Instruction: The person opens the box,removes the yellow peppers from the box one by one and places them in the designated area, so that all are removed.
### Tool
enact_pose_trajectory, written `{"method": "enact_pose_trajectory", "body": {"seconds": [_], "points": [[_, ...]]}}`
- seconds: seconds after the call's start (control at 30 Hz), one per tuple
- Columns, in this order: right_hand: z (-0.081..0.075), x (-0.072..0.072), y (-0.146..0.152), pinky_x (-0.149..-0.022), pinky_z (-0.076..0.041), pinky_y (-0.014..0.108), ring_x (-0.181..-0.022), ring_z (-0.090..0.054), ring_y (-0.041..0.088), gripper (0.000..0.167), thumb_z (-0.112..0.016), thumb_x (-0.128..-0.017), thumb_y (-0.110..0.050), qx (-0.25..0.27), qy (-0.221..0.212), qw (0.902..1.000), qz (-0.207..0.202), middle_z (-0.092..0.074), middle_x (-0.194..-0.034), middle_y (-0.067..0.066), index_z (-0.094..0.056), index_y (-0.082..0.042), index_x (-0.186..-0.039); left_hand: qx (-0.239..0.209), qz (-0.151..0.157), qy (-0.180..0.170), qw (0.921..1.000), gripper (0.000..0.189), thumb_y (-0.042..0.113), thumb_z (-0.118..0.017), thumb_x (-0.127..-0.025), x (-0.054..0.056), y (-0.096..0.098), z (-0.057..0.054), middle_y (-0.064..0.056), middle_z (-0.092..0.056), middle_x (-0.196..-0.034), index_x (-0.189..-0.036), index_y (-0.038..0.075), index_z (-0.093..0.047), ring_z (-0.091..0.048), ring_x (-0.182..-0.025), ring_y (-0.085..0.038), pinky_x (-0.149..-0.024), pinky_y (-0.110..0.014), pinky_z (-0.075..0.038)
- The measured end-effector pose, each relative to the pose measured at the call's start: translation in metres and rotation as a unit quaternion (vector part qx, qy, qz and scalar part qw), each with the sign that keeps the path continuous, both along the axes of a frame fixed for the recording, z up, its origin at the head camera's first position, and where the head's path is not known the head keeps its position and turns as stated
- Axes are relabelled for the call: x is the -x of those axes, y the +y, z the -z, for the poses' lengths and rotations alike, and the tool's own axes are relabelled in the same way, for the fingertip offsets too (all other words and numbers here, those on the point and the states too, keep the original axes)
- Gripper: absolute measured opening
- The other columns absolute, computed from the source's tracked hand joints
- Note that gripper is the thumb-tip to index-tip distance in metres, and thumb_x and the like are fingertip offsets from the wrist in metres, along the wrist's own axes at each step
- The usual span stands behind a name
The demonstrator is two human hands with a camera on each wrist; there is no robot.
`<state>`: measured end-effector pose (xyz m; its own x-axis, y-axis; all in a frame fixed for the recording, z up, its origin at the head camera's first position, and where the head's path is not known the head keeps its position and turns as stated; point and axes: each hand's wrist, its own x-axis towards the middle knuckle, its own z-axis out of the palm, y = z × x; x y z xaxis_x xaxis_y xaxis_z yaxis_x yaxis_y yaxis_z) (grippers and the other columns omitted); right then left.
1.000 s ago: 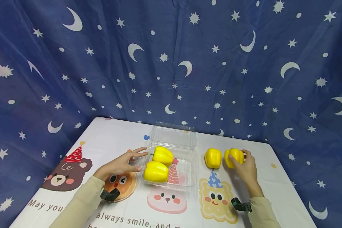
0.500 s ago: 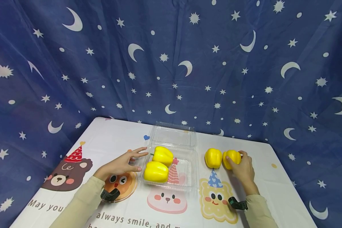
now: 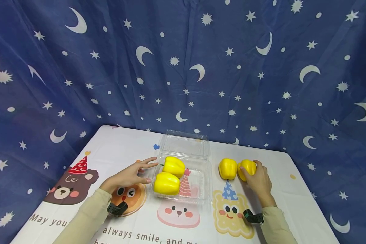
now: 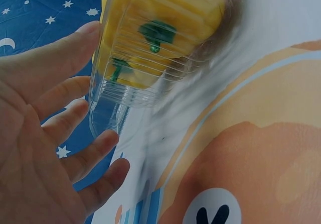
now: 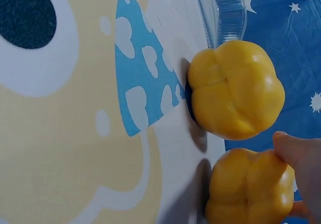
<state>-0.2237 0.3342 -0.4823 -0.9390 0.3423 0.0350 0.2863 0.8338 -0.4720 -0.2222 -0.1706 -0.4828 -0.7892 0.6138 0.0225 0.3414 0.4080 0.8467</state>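
Two yellow bell peppers lie in the left half of a clear plastic clamshell box (image 3: 198,198), the rear pepper (image 3: 174,166) with its green stem leftward, the front pepper (image 3: 166,184) beside it. My left hand (image 3: 129,174) is at the box's left wall, fingers spread and fairly straight; in the left wrist view the fingertips (image 4: 108,139) are by the clear wall. Right of the box a third pepper (image 3: 227,168) sits on the table. My right hand (image 3: 259,179) grips a fourth pepper (image 3: 247,169) just right of it, thumb on the near side; its far fingers are partly hidden.
The box's clear lid (image 3: 186,145) lies folded back behind it. A white tablecloth (image 3: 134,145) with cartoon prints covers the table. Close behind the table's back edge hangs a blue curtain (image 3: 158,84) with moons and stars.
My right hand has shifted its pepper slightly left, closer to the neighbouring pepper on the table. The left hand and the box's peppers have stayed put.
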Motion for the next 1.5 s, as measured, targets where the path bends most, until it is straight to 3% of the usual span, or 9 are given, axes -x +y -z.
{"method": "enact_pose_trajectory", "body": {"seconds": [0.67, 1.0, 1.17, 1.3, 1.5], "points": [[-0.003, -0.002, -0.001, -0.093, -0.050, 0.064, -0.114, -0.056, 0.049, 0.085, -0.061, -0.094, -0.055, -0.009, 0.003, 0.9997, -0.021, -0.050, -0.133, 0.034, -0.033, -0.002, -0.154, 0.000, -0.001, 0.004, 1.0000, 0.068, 0.019, -0.073, -0.092, 0.000, -0.001, 0.001, -0.016, -0.023, -0.168, -0.152, 0.003, -0.044, -0.018, -0.154, -0.049, -0.115, -0.068, -0.035], [-0.016, -0.007, -0.005, -0.104, -0.043, 0.069, -0.128, -0.047, 0.051, 0.079, -0.059, -0.096, -0.050, 0.002, 0.021, 0.9996, -0.017, -0.044, -0.145, 0.034, -0.033, -0.005, -0.155, 0.000, 0.000, -0.001, 1.0000, 0.068, 0.018, -0.072, -0.092, -0.001, 0.001, 0.000, -0.016, -0.023, -0.169, -0.152, 0.003, -0.043, -0.019, -0.154, -0.048, -0.116, -0.068, -0.034], [-0.026, -0.010, -0.011, -0.102, -0.043, 0.069, -0.129, -0.047, 0.050, 0.077, -0.059, -0.096, -0.049, 0.006, 0.041, 0.9989, -0.023, -0.044, -0.146, 0.032, -0.034, -0.007, -0.155, 0.000, 0.002, 0.002, 1.0000, 0.069, 0.021, -0.073, -0.092, -0.001, 0.000, 0.000, -0.016, -0.023, -0.169, -0.152, 0.003, -0.044, -0.019, -0.154, -0.048, -0.116, -0.068, -0.034], [-0.033, -0.014, -0.018, -0.100, -0.044, 0.068, -0.128, -0.047, 0.049, 0.075, -0.060, -0.096, -0.049, 0.012, 0.055, 0.9979, -0.033, -0.045, -0.145, 0.031, -0.036, -0.008, -0.155, -0.001, 0.004, 0.007, 1.0000, 0.069, 0.022, -0.073, -0.092, 0.000, 0.000, 0.001, -0.016, -0.023, -0.168, -0.152, 0.004, -0.044, -0.019, -0.154, -0.048, -0.116, -0.068, -0.034], [-0.042, -0.020, -0.030, -0.108, -0.040, 0.067, -0.134, -0.044, 0.047, 0.073, -0.059, -0.098, -0.046, 0.024, 0.067, 0.9955, -0.062, -0.044, -0.149, 0.029, -0.036, -0.007, -0.155, 0.001, 0.006, 0.009, 0.9999, 0.069, 0.021, -0.073, -0.092, 0.001, 0.000, 0.001, -0.016, -0.023, -0.169, -0.152, 0.003, -0.044, -0.020, -0.154, -0.048, -0.115, -0.068, -0.035]]}}
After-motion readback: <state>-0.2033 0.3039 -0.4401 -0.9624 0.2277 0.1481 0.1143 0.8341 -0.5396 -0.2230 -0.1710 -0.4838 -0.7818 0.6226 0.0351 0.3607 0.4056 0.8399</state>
